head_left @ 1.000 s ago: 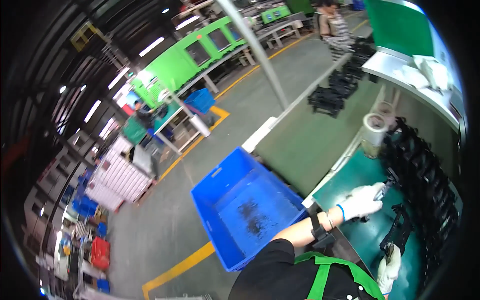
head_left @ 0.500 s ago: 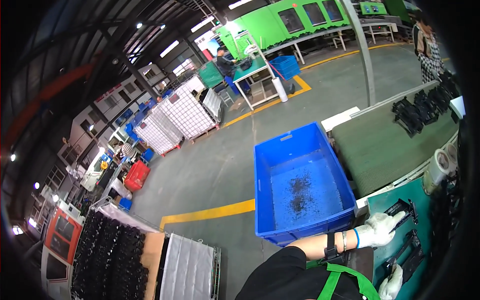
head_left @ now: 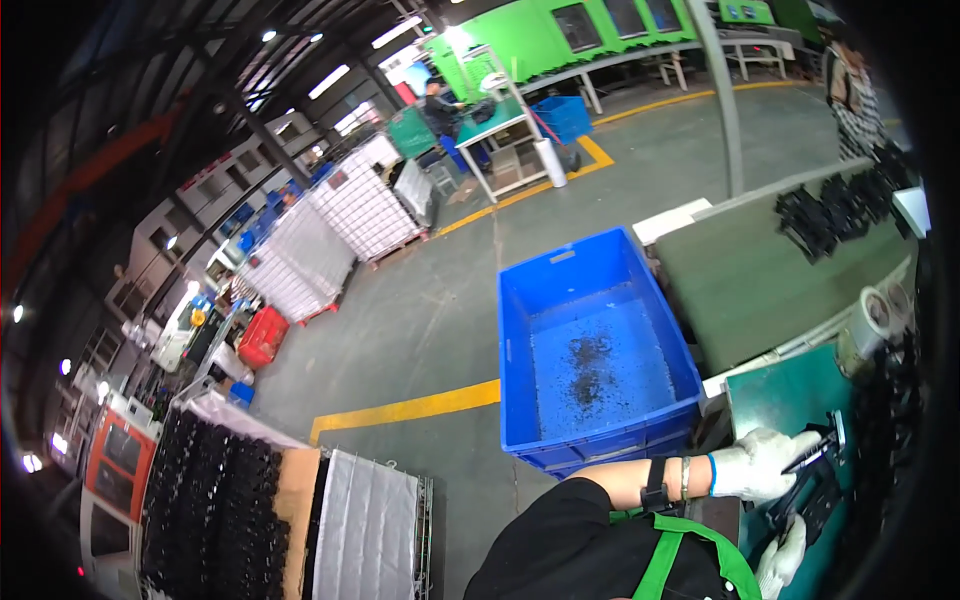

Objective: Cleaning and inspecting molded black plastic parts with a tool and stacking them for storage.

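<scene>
My left hand (head_left: 765,466), in a white knit glove, reaches over the green tabletop (head_left: 775,395) at the lower right. Its fingers are closed on a long black plastic part (head_left: 822,448) with light glints along its edge. Nearer to me, my right hand (head_left: 784,558), also gloved, is closed at the near end of another black plastic part (head_left: 820,505). The two parts lie close together, partly overlapping, and the fingertips of my right hand are partly hidden. A watch strap and a bracelet circle my left wrist.
A large blue bin (head_left: 600,440) with dark crumbs stands left of the table. Beyond are a green conveyor belt (head_left: 740,290) with black parts (head_left: 845,215) and a tape roll (head_left: 872,315). A crate of black parts (head_left: 215,500) stands lower left. Two people are farther off.
The part in my left hand has swung toward me, nearer the other part. My right hand has moved slightly up and right. The whole view has shifted a little.
</scene>
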Motion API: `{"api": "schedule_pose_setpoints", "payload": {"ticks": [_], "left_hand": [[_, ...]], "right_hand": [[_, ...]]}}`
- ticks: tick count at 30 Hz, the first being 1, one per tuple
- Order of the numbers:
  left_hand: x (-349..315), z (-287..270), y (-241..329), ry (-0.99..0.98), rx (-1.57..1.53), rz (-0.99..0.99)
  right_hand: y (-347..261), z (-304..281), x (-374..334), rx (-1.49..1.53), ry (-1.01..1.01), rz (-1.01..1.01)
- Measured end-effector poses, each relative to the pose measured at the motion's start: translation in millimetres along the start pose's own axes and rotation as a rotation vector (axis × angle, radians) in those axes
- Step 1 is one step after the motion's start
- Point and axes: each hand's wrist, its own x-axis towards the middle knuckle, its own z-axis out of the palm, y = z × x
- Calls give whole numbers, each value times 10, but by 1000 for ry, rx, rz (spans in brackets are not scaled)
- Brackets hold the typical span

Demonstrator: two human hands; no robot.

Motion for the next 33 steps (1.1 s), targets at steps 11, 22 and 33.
{"api": "schedule_pose_setpoints", "payload": {"ticks": [11,22,33], "left_hand": [[361,-271,481,-358,-816,205],[467,893,1809,-1204,-887,432],[220,3669,3282,-1284,-584,543]], "right_hand": [[-283,-632,-689,1344,562,123],[-513,130,-3010,1370,1594,386],[242,432,-3911,756,2306,662]]}}
